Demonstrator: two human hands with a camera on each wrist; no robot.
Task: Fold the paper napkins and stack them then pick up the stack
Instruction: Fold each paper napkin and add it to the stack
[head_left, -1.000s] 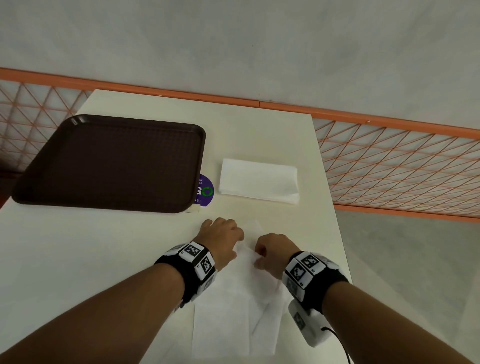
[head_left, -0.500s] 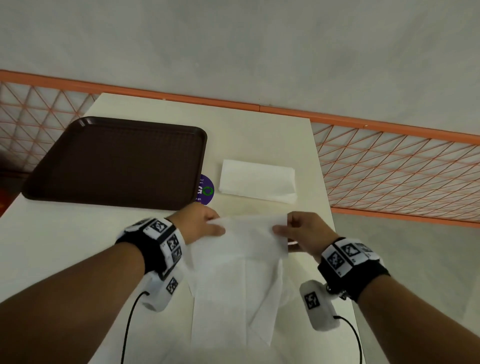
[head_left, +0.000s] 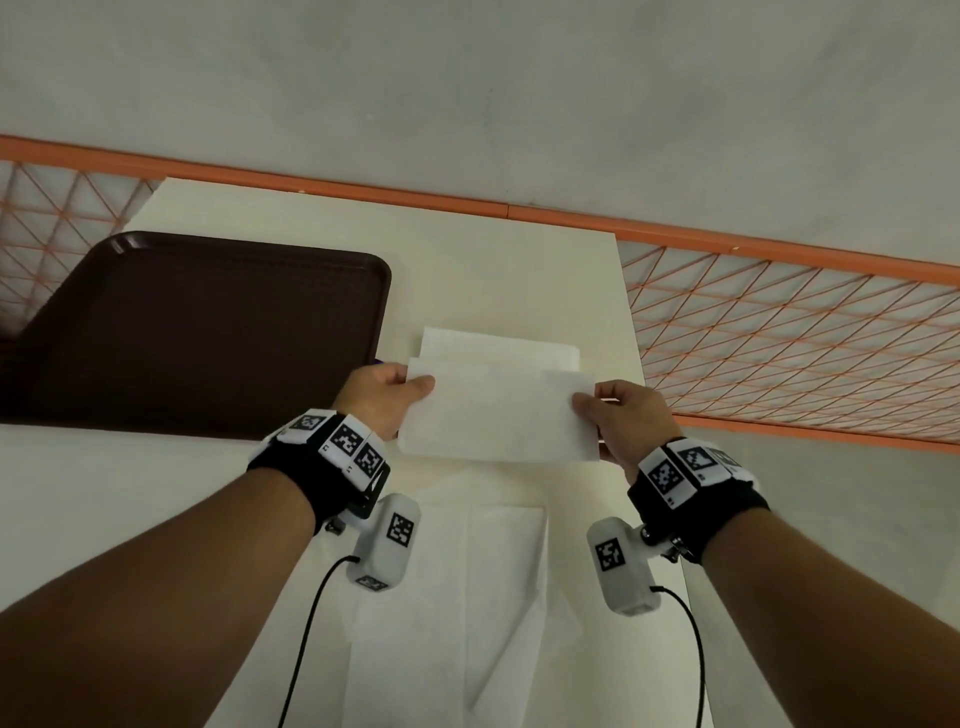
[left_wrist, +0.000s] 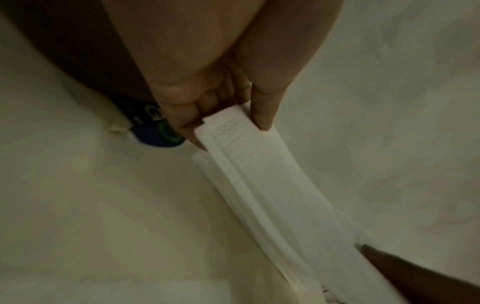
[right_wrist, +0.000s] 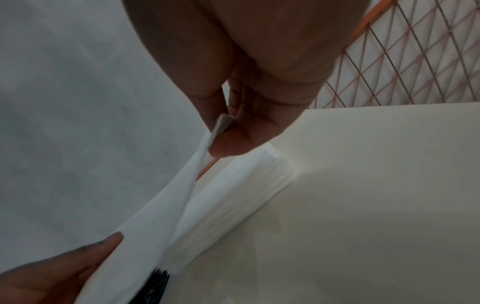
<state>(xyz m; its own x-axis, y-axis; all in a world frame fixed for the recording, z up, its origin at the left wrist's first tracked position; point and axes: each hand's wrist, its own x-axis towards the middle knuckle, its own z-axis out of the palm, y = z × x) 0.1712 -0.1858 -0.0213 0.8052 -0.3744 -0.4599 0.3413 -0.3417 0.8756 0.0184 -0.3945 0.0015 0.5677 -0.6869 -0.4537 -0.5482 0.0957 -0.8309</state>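
The cream surface (head_left: 509, 270) stands beside an orange mesh railing (head_left: 779, 332), which runs along its far and right sides. On the left part of the surface lies a dark brown tray (head_left: 208, 332). Near the person, between the two forearms, unfolded napkins (head_left: 452, 597) lie flat and overlap one another. To the right of the tray, farther away, rests a folded stack (head_left: 524, 349) of napkins. Just above the near edge of this stack the person holds one folded napkin (head_left: 498, 415) stretched between both hands. The left hand (head_left: 382, 395) pinches its left end, thumb on top and fingers below. The right hand (head_left: 623, 415) pinches its right end in the same way. A small purple sticker (left_wrist: 158, 133) shows at the tray corner, under the left hand.
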